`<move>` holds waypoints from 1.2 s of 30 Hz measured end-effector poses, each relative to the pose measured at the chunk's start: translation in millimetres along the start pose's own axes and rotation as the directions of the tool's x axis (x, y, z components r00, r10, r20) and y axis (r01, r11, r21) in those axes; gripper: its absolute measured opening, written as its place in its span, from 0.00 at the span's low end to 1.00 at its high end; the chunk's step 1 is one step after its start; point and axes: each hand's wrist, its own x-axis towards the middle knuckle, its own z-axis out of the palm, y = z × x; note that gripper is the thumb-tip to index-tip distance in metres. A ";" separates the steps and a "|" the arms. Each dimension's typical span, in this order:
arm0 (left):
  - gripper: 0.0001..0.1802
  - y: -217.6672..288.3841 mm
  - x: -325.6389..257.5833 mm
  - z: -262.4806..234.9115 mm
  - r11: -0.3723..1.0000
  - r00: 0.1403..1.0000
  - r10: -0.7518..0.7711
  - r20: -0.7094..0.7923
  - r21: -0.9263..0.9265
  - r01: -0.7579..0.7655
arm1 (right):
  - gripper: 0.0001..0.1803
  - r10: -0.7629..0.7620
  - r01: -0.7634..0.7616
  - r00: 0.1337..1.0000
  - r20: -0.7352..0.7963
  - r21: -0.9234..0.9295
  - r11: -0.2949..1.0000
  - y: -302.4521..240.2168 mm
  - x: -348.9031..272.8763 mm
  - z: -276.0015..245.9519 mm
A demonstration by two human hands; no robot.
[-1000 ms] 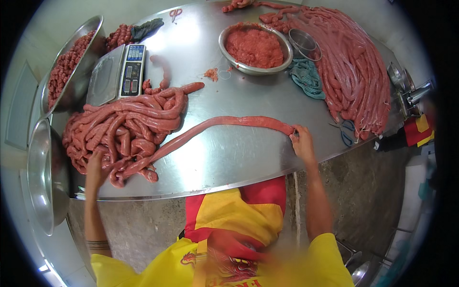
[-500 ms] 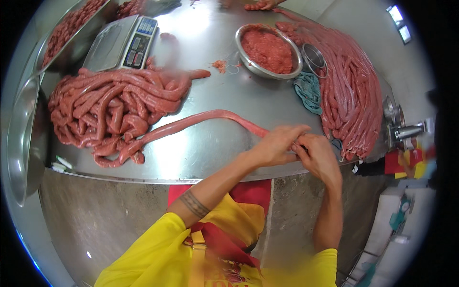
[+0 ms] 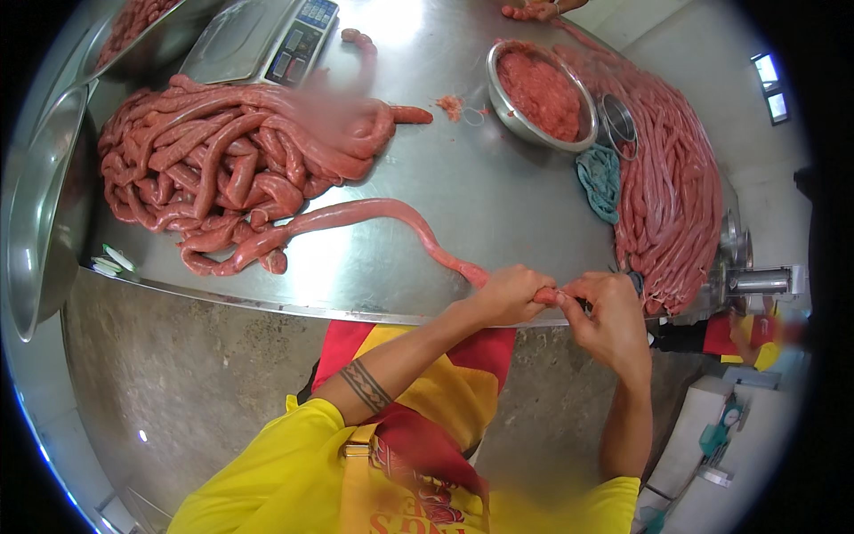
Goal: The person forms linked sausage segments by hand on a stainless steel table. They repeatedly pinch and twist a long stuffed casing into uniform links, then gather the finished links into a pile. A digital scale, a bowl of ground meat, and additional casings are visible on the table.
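A long raw sausage [image 3: 356,212] runs in a curve from the coiled sausage pile [image 3: 227,151] across the steel table to the front edge. My left hand [image 3: 511,296] is wrapped round it near its end, and a short stub of meat sticks out past the fingers. My right hand [image 3: 612,311] is closed beside that stub, its thumb and fingertips pinching the tip of the sausage. Whether a casing end or string lies between those fingertips is too small to make out. Both hands are just above the table's near edge.
Right of centre stand a bowl of ground meat [image 3: 543,93], a metal ring [image 3: 618,125] and a teal cloth [image 3: 598,182]. Filled casings [image 3: 672,178] lie far right. A scale [image 3: 267,44] and steel basins [image 3: 44,214] are left. Another person's hand [image 3: 534,11] is at the far edge.
The sausage end now shows between my hands; before, the fingers covered it. My left hand has closed tighter round the sausage. The whole view has shifted a little.
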 end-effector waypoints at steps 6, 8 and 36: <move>0.11 -12.1 3.9 16.9 0.996 0.996 -0.081 -0.041 0.030 0.082 | 0.06 0.058 -0.048 0.996 -0.063 0.154 0.987 13.4 -5.2 2.9; 0.11 -21.2 0.5 11.3 0.999 1.000 -0.015 -0.018 -0.030 0.015 | 0.07 0.132 -0.121 0.991 -0.038 0.204 0.971 24.6 -10.7 4.1; 0.13 -98.9 6.7 -92.7 0.409 0.917 0.220 0.333 0.822 -0.397 | 0.11 0.525 -0.297 0.796 -0.301 0.561 0.772 198.0 -15.1 216.5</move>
